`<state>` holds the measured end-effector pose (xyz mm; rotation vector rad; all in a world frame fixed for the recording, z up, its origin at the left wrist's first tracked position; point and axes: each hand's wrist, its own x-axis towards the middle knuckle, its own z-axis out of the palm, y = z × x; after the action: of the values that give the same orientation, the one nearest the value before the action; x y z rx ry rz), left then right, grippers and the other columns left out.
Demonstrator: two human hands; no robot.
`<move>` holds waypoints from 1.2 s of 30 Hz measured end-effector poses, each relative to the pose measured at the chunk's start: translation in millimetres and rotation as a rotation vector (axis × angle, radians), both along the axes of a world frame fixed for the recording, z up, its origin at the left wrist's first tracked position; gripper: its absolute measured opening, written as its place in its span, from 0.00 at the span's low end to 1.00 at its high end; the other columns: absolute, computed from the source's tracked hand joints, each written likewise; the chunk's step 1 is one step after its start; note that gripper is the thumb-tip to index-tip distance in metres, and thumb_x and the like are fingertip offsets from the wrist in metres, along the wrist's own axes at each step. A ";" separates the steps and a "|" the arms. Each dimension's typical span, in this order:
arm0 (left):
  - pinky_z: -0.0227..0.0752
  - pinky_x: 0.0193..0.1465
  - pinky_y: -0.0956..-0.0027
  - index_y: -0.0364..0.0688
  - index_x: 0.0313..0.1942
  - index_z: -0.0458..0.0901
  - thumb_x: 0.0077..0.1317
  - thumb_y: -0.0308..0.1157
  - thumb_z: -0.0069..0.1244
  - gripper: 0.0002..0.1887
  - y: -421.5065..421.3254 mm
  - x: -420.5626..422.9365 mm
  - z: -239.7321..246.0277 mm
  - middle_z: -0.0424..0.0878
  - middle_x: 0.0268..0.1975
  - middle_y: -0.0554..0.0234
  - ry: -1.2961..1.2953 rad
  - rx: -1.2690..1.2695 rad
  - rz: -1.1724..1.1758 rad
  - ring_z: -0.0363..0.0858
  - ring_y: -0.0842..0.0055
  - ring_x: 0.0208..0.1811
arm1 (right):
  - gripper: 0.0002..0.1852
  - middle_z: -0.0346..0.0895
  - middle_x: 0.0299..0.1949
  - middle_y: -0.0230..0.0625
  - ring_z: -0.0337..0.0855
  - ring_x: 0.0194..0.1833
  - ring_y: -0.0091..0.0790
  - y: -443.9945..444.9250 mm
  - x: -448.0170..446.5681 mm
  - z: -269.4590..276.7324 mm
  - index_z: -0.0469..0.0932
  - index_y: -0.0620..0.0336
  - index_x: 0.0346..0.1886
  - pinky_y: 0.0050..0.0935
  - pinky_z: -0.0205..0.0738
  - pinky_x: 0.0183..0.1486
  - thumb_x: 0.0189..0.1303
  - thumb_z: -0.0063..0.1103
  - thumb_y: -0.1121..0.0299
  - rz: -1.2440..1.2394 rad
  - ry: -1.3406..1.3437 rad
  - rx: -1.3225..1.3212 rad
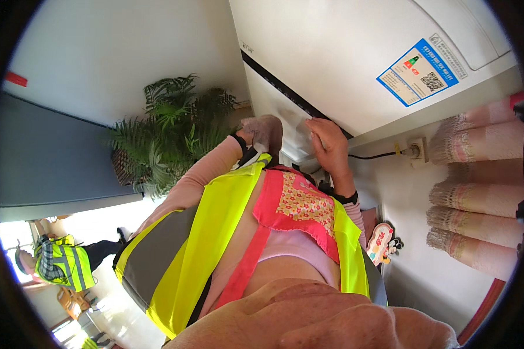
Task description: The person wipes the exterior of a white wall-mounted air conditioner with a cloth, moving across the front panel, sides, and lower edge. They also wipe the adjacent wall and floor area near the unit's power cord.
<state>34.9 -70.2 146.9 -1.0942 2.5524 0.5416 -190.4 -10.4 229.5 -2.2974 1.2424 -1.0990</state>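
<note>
A greyish-brown cloth (268, 131) is bunched in my left hand (246, 131). It is partly blurred and covers most of the fingers. The cloth is close to the glossy white side panel (288, 115) of a large household appliance; whether they touch is unclear. My right hand (332, 141) is at the lower end of the black strip (288, 91) along the appliance's edge. Its fingers are bent with the thumb apart, and nothing shows in it. Above the strip stretches the appliance's broad white panel (318, 56), bearing a blue-bordered energy label (419, 72).
Leafy green plants (170, 126) stand left of my arm beside a blue-grey panel (48, 152). A black cord runs to a wall socket (415, 152) at the right, below fringed pink fabric (476, 196). At far left, a person in a yellow vest (70, 261) stands near wooden chairs (74, 303).
</note>
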 end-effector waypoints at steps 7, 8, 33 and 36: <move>0.75 0.39 0.60 0.48 0.36 0.83 0.57 0.40 0.58 0.09 1.2 -23.9 80.3 0.84 0.41 0.67 0.195 -0.100 0.064 0.84 0.66 0.41 | 0.32 0.74 0.66 0.51 0.77 0.64 0.52 2.7 -11.1 -34.1 0.71 0.56 0.69 0.40 0.72 0.65 0.60 0.70 0.63 -0.051 0.091 0.483; 0.76 0.36 0.59 0.47 0.34 0.83 0.56 0.40 0.59 0.09 3.0 -29.0 87.7 0.85 0.40 0.67 0.191 -0.091 0.047 0.85 0.65 0.39 | 0.36 0.71 0.68 0.52 0.76 0.65 0.52 3.3 -13.5 -38.7 0.69 0.57 0.71 0.40 0.71 0.65 0.60 0.71 0.61 -0.072 0.128 0.563; 0.73 0.59 0.69 0.42 0.67 0.74 0.74 0.52 0.49 0.29 40.2 -20.4 -28.8 0.81 0.52 0.63 1.297 1.358 0.732 0.79 0.76 0.55 | 0.34 0.79 0.60 0.40 0.79 0.59 0.34 21.0 -8.4 -3.9 0.71 0.57 0.70 0.34 0.73 0.63 0.57 0.70 0.73 0.008 -0.330 0.464; 0.73 0.54 0.64 0.40 0.63 0.72 0.70 0.44 0.56 0.27 44.5 -41.9 11.6 0.80 0.51 0.59 1.776 0.821 0.269 0.78 0.69 0.51 | 0.34 0.80 0.60 0.40 0.81 0.57 0.33 24.6 8.7 9.1 0.71 0.56 0.70 0.33 0.76 0.60 0.59 0.69 0.75 0.262 -0.163 0.584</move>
<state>-7.1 -25.7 158.4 -0.5425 2.3321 3.3592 -181.8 14.2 238.6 -1.8202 0.9954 -0.6967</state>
